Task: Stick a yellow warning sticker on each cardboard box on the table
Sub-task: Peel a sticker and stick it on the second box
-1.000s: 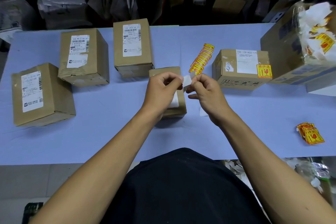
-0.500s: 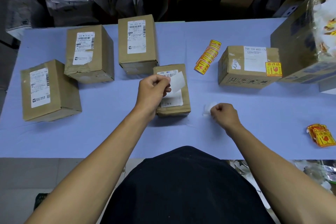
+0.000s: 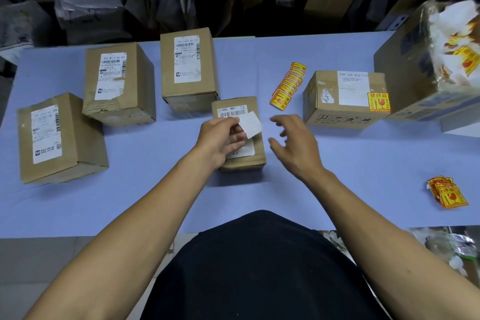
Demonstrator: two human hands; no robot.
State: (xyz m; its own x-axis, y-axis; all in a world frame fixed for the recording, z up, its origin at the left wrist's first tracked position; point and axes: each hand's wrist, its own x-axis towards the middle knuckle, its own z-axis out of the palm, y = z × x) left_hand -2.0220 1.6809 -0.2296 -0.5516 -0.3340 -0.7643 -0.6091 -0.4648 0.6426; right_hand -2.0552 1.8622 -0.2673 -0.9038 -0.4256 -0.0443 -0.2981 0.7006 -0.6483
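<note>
My left hand [image 3: 220, 140] pinches a sticker [image 3: 250, 125], its white side up, above a small cardboard box [image 3: 259, 156] at the table's middle. My right hand [image 3: 296, 143] hovers just right of that box, fingers spread, holding nothing. Three more boxes stand to the left: one at the far left [image 3: 83, 143], one behind it [image 3: 140, 80], one at the back middle [image 3: 207, 67]. On the right, a box [image 3: 330, 109] carries a yellow warning sticker [image 3: 378, 102]. A strip of yellow stickers [image 3: 287, 86] lies between the middle and right boxes.
A loose pile of yellow stickers [image 3: 446, 192] lies near the table's front right. A large carton [image 3: 405, 73] with peeled backing paper on top stands at the far right. The blue table [image 3: 155, 189] ends just before my body. Parcels and bags fill the shelves behind.
My hands parted after peeling; the right one dropped as a fist onto the table by a white scrap, then rose and opened. The left one kept the sticker above the small box.
</note>
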